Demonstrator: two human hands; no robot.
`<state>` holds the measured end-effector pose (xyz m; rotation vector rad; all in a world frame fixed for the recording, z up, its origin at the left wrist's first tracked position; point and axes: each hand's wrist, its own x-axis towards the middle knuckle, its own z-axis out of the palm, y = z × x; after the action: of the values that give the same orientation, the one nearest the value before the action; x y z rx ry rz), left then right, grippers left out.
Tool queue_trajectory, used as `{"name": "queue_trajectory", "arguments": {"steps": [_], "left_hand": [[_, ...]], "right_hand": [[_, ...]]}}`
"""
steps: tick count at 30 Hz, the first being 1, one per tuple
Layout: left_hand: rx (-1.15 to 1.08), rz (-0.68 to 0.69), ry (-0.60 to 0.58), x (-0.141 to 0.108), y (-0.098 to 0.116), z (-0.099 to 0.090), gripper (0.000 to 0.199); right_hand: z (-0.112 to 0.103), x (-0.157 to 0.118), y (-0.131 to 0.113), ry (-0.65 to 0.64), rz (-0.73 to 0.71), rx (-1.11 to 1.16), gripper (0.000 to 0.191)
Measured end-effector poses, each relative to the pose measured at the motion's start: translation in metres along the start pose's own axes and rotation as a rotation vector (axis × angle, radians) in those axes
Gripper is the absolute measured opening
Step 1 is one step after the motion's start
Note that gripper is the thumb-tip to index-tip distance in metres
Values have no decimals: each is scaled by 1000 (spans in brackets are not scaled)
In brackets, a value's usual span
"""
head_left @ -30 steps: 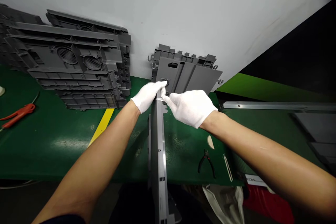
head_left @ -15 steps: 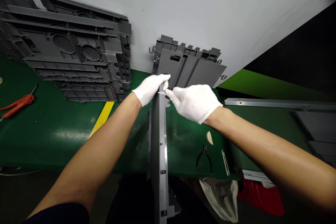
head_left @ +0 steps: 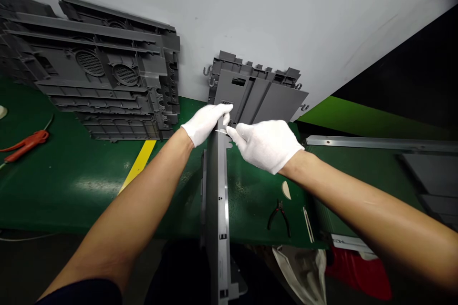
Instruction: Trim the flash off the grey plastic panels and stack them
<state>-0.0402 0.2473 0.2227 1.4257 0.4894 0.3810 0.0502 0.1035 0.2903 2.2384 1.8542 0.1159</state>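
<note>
A grey plastic panel stands on its edge in front of me, its long narrow side facing up. My left hand, in a white glove, is closed around the panel's far end. My right hand, gloved too, pinches a small pointed blade, whose tip lies across the panel's top edge just below my left fingers. The blade's handle, if any, is hidden inside my right fist.
Several grey moulded panels lean on the wall at left; another panel leans ahead. On the green bench lie an orange-handled air gun, black pliers, tweezers and a cream half-round piece. A conveyor runs at right.
The view has tilted slightly, so everything sits a little lower. Both hands keep their places at the panel's far end, and the blade's tip has turned slightly against the edge.
</note>
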Motion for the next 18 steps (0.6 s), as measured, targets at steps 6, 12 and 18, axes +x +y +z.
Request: {"name": "queue_trajectory", "arguments": {"steps": [6,12,18], "left_hand": [[0,-11,-6,4,-5,0,46],[4,-11,4,4,-3,1,46],[2,-20,3,3,-1,3,46]], "right_hand": [[3,-2,2,21,-3,-1,66],[3,-4,2,5,-1,0,66],[4,-3,3,19,-9,-12,65]]}}
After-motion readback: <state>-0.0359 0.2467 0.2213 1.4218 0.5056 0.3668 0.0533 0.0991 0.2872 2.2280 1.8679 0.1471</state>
